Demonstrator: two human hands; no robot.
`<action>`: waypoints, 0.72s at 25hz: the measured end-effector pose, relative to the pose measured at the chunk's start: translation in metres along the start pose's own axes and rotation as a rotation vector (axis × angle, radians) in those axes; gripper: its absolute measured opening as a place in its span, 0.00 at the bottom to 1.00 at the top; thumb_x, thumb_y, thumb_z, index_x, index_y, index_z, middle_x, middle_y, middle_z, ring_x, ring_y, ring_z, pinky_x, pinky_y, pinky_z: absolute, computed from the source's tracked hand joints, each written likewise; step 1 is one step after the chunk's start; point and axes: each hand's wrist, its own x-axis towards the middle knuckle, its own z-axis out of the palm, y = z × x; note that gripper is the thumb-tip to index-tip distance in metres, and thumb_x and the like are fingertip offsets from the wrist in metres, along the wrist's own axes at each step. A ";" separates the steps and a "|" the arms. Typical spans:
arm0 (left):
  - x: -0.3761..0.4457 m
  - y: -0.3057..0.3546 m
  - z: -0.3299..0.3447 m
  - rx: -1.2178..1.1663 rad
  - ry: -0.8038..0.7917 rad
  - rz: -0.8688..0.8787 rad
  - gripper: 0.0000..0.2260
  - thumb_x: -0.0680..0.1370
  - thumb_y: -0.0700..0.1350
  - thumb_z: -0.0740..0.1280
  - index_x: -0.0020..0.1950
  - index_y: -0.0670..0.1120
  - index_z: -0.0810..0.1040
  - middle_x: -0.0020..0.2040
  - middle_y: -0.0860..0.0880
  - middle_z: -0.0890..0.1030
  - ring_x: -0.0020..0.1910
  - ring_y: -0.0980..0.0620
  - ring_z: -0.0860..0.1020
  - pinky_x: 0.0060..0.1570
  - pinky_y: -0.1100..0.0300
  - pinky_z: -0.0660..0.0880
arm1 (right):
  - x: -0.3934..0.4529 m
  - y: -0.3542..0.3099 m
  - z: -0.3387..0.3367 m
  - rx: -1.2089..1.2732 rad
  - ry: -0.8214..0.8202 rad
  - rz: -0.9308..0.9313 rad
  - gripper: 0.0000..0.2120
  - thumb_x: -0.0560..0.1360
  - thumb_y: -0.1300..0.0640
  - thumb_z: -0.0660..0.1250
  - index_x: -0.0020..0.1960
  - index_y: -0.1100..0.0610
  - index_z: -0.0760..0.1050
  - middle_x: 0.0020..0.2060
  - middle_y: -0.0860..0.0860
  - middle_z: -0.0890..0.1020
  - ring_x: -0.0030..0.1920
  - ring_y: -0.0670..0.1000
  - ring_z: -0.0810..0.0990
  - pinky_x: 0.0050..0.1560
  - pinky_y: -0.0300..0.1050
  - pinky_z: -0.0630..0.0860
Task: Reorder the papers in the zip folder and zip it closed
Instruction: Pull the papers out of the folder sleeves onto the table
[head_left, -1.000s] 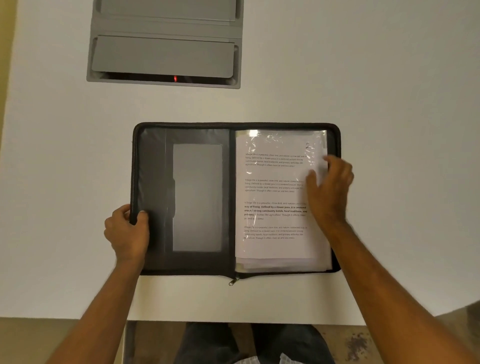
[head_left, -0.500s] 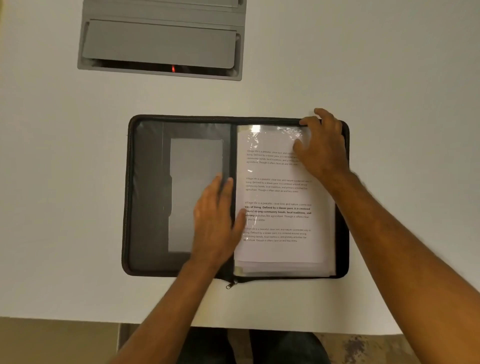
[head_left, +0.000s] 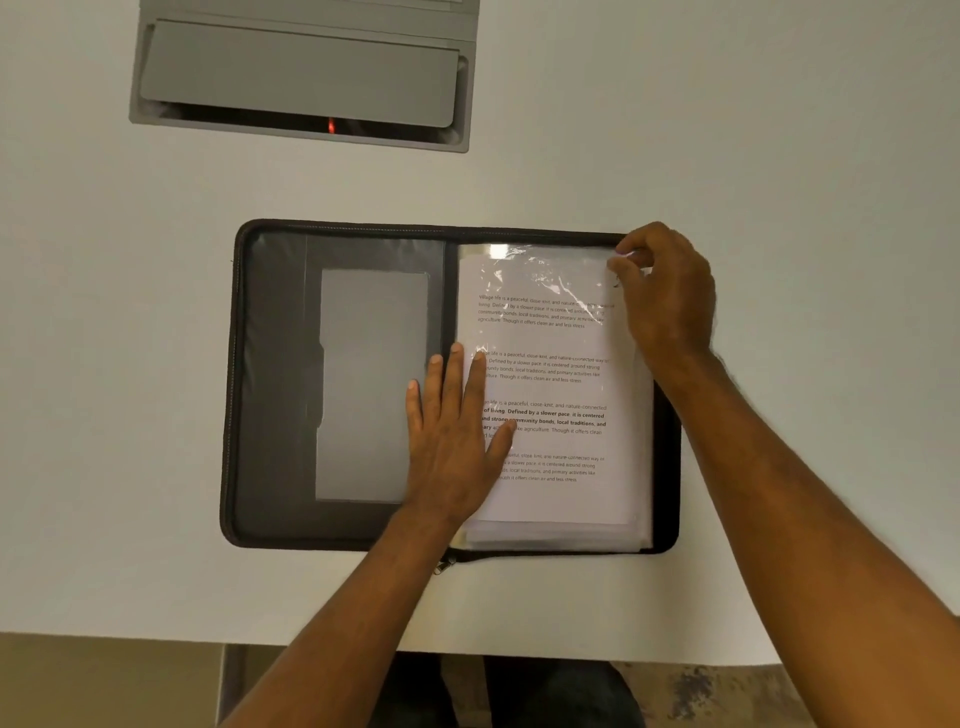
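across the middle of the frame my zip folder (head_left: 337, 389) lies open flat on the white table (head_left: 779, 156), its papers (head_left: 561, 395) stacked in clear sleeves on the right half. my left hand (head_left: 452, 441) rests flat over the spine, fingers straight and together, holding nothing, just pressing the stack's inner edge down. my right hand (head_left: 667, 291) is at the upper right corner of the stack, fingers curled, pinching what looks like the top sleeve's corner. what could go wrong, i judge: the plastic is slick and glary, so i may lift two sleeves at once or lose the pinch, and a sharp pull could crease the sheet or drag the stack out of square so the zip later bites paper. i count one folder, one zip pull (head_left: 445, 566) at the lower edge, one printed page on top with several sleeves under it, too fine to number, and one grey hatch (head_left: 301, 73) at the upper left.
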 end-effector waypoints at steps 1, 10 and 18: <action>0.000 0.001 0.000 -0.004 0.005 -0.004 0.38 0.82 0.66 0.56 0.84 0.52 0.41 0.84 0.51 0.39 0.82 0.50 0.36 0.78 0.45 0.33 | -0.001 0.000 -0.002 -0.014 0.000 -0.027 0.02 0.79 0.53 0.69 0.51 0.47 0.79 0.47 0.41 0.81 0.48 0.45 0.80 0.51 0.52 0.81; 0.019 0.022 -0.013 -0.068 0.058 -0.061 0.34 0.80 0.66 0.57 0.83 0.53 0.54 0.84 0.49 0.50 0.82 0.45 0.50 0.78 0.43 0.42 | 0.015 -0.010 -0.026 0.053 -0.274 -0.284 0.06 0.77 0.55 0.69 0.49 0.54 0.84 0.64 0.47 0.77 0.64 0.47 0.76 0.60 0.37 0.73; 0.018 0.024 -0.003 -0.097 0.091 -0.059 0.34 0.81 0.65 0.57 0.83 0.53 0.53 0.84 0.49 0.50 0.82 0.44 0.53 0.79 0.40 0.44 | 0.067 -0.036 -0.025 -0.020 -0.669 0.280 0.19 0.80 0.48 0.59 0.44 0.54 0.88 0.48 0.49 0.85 0.52 0.55 0.81 0.53 0.52 0.81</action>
